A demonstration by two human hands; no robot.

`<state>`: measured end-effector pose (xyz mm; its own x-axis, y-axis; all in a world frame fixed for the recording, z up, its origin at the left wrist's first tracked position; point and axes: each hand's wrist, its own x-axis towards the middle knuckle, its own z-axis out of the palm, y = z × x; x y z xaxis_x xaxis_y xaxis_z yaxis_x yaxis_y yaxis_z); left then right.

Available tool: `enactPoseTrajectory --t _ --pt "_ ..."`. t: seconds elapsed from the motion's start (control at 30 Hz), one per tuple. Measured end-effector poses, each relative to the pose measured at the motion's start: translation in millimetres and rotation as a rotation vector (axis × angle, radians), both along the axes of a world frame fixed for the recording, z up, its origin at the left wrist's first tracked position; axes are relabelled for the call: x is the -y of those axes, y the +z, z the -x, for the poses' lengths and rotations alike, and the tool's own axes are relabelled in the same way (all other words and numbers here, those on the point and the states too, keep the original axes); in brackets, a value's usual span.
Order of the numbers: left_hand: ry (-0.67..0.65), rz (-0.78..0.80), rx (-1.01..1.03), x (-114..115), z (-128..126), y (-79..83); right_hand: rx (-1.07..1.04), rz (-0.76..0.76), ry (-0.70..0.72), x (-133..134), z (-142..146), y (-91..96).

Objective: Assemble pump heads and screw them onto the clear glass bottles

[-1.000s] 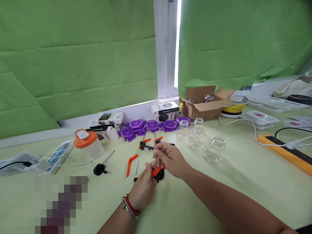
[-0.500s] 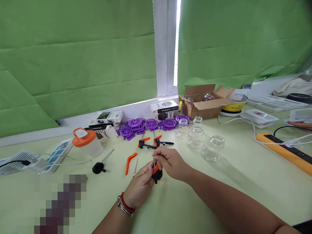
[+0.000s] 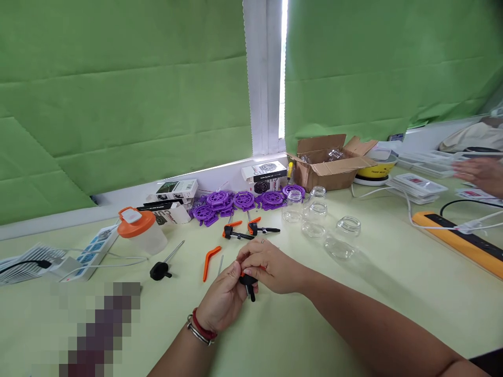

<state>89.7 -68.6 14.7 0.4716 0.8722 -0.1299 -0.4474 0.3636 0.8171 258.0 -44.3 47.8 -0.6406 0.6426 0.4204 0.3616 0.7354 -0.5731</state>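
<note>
Near the table's middle, my left hand [image 3: 223,297] is closed around a black plastic fitting [image 3: 247,281] with a dark prong pointing down toward me. My right hand [image 3: 275,266] pinches at the top of the same fitting, and a little orange shows between the fingers; the rest there is hidden. Left of my hands lie a bent orange lever [image 3: 211,262] and a thin metal pin [image 3: 220,265], partly behind my left hand. Farther left is another black fitting [image 3: 160,270] with a metal rod. Beyond my hands lie two black-and-orange assemblies [image 3: 232,231].
Purple wheel-shaped parts [image 3: 243,200] and small boxes [image 3: 176,188] line the back. Glass jars [image 3: 348,224] stand right, before a cardboard box [image 3: 326,167]. An orange-lidded shaker [image 3: 135,225] and power strips [image 3: 456,243] flank the workspace. Another person's hand [image 3: 479,175] is far right.
The held fitting has tilted, its prong now clearer below my hands. My right hand has shifted slightly left and down over it. The other person's hand has come farther into view.
</note>
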Motion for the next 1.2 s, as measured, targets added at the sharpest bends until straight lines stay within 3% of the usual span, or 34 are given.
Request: enactPoseTrajectory --t 0.13,0.3,0.37,0.47,0.6,0.73,1.03,1.2 --pt "0.074 -0.003 0.018 -5.2 4.2 4.5 0.015 -0.045 -0.041 0.4 -1.2 -2.5" --pt "0.332 0.039 0.07 -23.6 28.9 15.3 -0.179 0.015 -0.194 -2.0 -4.9 -7.2" --pt "0.455 0.065 0.148 -32.1 41.6 16.9 -0.119 0.095 -0.223 -0.6 -2.1 -12.3" --pt "0.573 0.12 0.249 -40.9 53.9 15.5 0.123 0.123 -0.132 7.3 10.6 -25.2" --pt "0.569 0.208 0.299 -43.1 53.1 11.2 0.413 0.019 0.0 22.2 35.0 -44.7" --pt "0.533 0.253 0.282 -40.9 45.1 8.9 0.565 -0.024 -0.052 26.3 47.2 -54.2" --pt "0.472 0.184 0.208 -39.6 40.4 2.9 0.587 0.128 -0.285 10.5 30.6 -50.4" --pt "0.434 0.14 0.154 -37.4 38.6 0.7 0.445 0.249 -0.415 4.0 25.5 -52.3"
